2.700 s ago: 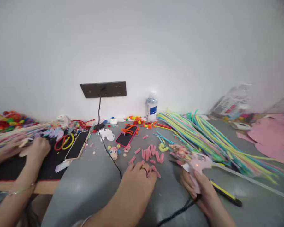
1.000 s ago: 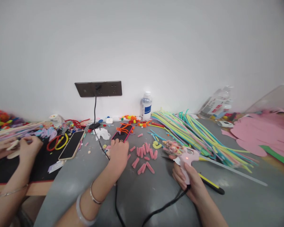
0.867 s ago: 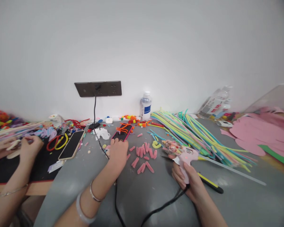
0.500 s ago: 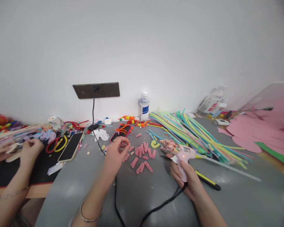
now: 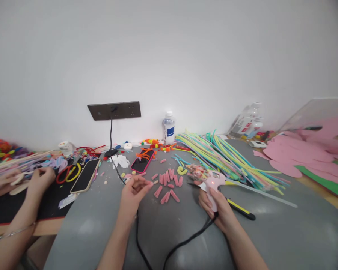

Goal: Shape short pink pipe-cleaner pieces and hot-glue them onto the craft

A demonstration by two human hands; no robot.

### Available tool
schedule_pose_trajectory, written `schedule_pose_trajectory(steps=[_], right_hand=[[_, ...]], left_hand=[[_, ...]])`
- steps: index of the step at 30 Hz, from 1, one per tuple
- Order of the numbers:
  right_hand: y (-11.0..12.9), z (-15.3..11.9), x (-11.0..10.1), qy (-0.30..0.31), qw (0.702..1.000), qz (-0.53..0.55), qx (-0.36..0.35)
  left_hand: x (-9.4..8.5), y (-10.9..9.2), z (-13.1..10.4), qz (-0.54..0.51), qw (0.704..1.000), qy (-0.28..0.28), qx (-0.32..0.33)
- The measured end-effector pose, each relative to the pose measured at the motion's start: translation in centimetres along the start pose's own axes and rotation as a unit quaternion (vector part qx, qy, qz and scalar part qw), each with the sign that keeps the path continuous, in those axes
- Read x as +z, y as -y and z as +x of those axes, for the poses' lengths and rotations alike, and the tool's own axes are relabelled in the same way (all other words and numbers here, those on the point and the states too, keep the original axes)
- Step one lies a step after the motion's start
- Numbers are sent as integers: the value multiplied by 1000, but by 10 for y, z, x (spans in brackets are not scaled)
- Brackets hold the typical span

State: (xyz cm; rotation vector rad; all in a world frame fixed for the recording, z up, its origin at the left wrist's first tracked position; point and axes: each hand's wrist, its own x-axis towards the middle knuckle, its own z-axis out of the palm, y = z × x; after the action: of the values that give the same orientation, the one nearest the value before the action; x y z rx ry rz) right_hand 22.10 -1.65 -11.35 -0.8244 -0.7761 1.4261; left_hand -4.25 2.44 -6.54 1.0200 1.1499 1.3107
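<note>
My left hand is pinched at the fingertips, just left of the short pink fuzzy pieces; a small pinkish bit shows at its fingertips, too small to name. Behind its fingers a small pink round item is partly hidden. Wrapped in my right hand is a pale pink glue gun with its red light on, a clear glue stick out of its back. Its nozzle end is covered by a clump of mixed colours. Black-and-yellow pliers lie partly under that hand.
Long pastel pipe cleaners spread at the back right, beside a bottle. A black cord crosses the front. Phones lie left, near another person's hands. Pink paper shapes lie far right.
My left hand has moved down and opened its pose slightly, uncovering the small pink round item behind it. The camera view has shifted a little; my right hand still holds the glue gun.
</note>
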Motion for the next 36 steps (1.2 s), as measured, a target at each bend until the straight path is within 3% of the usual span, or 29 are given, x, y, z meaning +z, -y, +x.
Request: schedule_pose_trajectory(steps=[7, 12, 16, 22, 27, 31, 36], right_hand=[[-3, -4, 8, -29, 997, -63, -43], [-5, -18, 30, -108, 969, -207, -84], [0, -28, 45, -113, 960, -237, -95], [-6, -31, 41, -77, 964, -237, -93], [-16, -31, 39, -81, 970, -217, -75], [-9, -32, 48, -77, 978, -184, -54], [2, -33, 50, -85, 970, -219, -60]], left_hand=[[32, 12, -32, -106, 987, 54, -105], [57, 21, -53, -154, 972, 79, -160], [69, 26, -62, -202, 957, 88, -191], [75, 31, -68, -249, 941, 76, -217], [75, 35, -68, -265, 935, 93, -216], [73, 34, -70, -255, 934, 106, -228], [70, 33, -72, -234, 931, 121, -254]])
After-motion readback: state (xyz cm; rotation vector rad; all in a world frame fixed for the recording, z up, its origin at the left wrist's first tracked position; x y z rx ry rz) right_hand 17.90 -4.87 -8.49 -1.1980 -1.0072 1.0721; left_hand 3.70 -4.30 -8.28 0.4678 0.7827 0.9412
